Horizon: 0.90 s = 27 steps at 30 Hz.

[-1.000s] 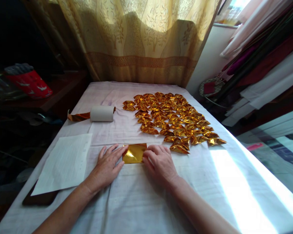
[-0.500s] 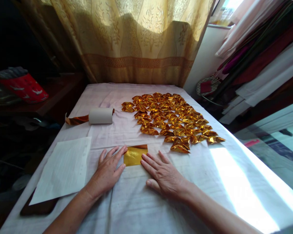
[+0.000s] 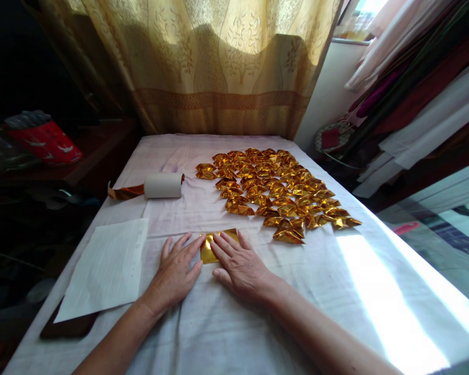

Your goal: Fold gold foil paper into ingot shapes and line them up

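Note:
A small rectangle of gold foil paper point(image 3: 208, 253) lies flat on the white cloth in front of me. My left hand point(image 3: 176, 268) rests beside it with fingers spread, the fingertips touching its left edge. My right hand point(image 3: 240, 263) lies flat across the foil, palm down and fingers stretched out, hiding much of its right part. Beyond the hands, several folded gold foil ingots point(image 3: 273, 187) stand in rows toward the back right.
A white roll point(image 3: 163, 186) with a strip of foil trailing leftward lies at the back left. Nearer, a printed paper sheet point(image 3: 105, 265) partly covers a dark flat object point(image 3: 68, 327). A red container point(image 3: 47, 140) stands on the side furniture. Sunlight crosses the cloth at right.
My right hand has slid left over the foil paper, from its right edge to across its middle. My left hand has stayed at the left edge.

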{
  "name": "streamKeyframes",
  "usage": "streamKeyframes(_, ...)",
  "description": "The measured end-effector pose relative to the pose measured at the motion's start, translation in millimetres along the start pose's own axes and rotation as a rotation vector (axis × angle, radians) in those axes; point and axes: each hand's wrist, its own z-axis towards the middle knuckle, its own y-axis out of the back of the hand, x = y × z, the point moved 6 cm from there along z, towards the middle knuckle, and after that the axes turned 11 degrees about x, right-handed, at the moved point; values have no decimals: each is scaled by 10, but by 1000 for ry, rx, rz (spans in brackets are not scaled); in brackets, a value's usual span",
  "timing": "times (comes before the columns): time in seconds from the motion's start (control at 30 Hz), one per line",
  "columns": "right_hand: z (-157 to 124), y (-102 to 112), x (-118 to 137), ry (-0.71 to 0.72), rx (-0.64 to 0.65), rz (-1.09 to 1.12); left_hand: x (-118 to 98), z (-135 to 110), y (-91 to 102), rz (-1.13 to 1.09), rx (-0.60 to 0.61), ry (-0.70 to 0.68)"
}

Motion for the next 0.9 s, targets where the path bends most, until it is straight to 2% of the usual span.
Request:
streamKeyframes(0.17,-131,21,-308,-151,-31,-42,-6,-16,0,-3,-13,1)
streamKeyframes(0.27,-218,16,-394,-180,-34,-50,-64,-34,37,16,-39,-19)
streamKeyframes(0.53,-214,21,-376,-189,-77,-53,-380,-38,300,38,-177,-175)
streamKeyframes(0.77,-222,73,-358,-180,-101,-8,-423,-2,312,70,-180,-218)
streamKeyframes(0.9,-229,122,-332,-172,-177,-6,-446,10,342,109,-197,-241)
